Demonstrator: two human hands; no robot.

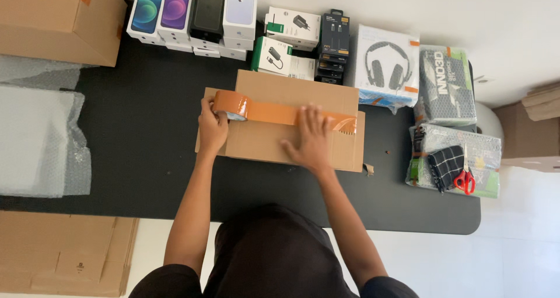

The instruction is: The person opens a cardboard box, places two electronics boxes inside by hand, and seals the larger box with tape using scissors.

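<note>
1. A flat brown cardboard box lies in the middle of the frame on a black table, with its long side running left to right.
2. The left hand is at the left end of the box. Its fingers are closed around a roll of brown packing tape, which stands on the top of the box at its upper left corner.
3. From the roll, a stretched strip of brown tape runs to the right across the top of the box, along the seam between the flaps.
4. The right hand lies flat with spread fingers on the right half of the box. It grasps nothing; the fingertips press on the strip, and the free end of the tape is just beside them, near the right edge of the box.
5. So the roll is inside the left grip, and the strip lies between both hands, under the fingers of the right one.
6. In the upper middle of the frame, behind the box, stand several phone boxes, charger boxes and a white headphone box.
7. At the right edge of the table lie packages in bubble wrap, and red-handled scissors rest on one of them.
8. At the left there is a sheet of bubble wrap, and a large cardboard carton is in the upper left corner.
</note>
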